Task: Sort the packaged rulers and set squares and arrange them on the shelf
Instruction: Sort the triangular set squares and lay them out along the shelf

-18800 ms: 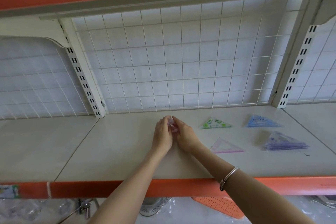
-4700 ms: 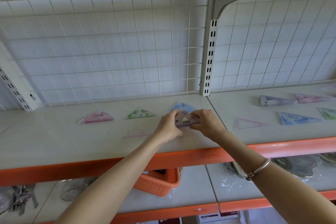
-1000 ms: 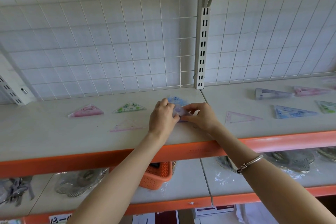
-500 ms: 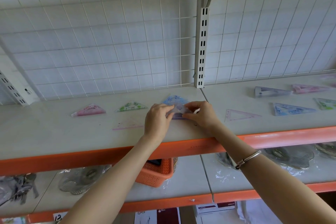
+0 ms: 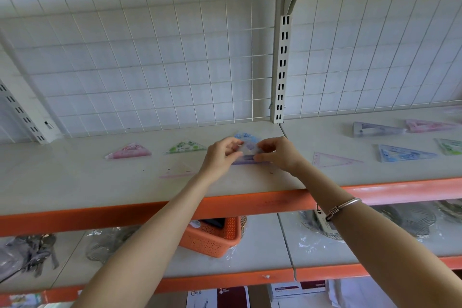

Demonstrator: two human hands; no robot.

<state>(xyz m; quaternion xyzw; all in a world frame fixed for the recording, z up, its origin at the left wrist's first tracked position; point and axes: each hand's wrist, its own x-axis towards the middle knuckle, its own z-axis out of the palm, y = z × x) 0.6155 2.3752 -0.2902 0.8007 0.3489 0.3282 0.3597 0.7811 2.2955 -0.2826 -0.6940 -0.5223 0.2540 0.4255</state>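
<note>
The wire grid (image 5: 150, 57) fills the back, split by a white slotted post (image 5: 281, 70) at one o'clock from my hands. Under it runs the shelf (image 5: 75, 190), pale on top with an orange front edge, and both my forearms reach over that edge. On the lower shelf (image 5: 265, 252), at six o'clock from my hands, sits an orange basket (image 5: 212, 240).

My left hand (image 5: 220, 157) and right hand (image 5: 280, 155) meet near the middle of the shelf, just left of the post. The fingers of each are curled and pinch one purple set square (image 5: 250, 151) between them, left hand on its left corner, right hand on its right. Its lower edge is down at the shelf; I cannot tell whether it rests there.

Just behind it, at twelve o'clock, a blue set square (image 5: 246, 136) lies flat. At nine to ten o'clock lie a green set square (image 5: 186, 147) and, further out, a pink set square (image 5: 128, 151). A clear set square (image 5: 177, 172) lies at eight o'clock, near my left wrist. Past the post, at three o'clock, lie a pink-edged set square (image 5: 332, 159) and a far blue set square (image 5: 402, 154), with a grey set square (image 5: 372, 129) at two o'clock. A metal bracelet (image 5: 342, 207) circles my right wrist.
</note>
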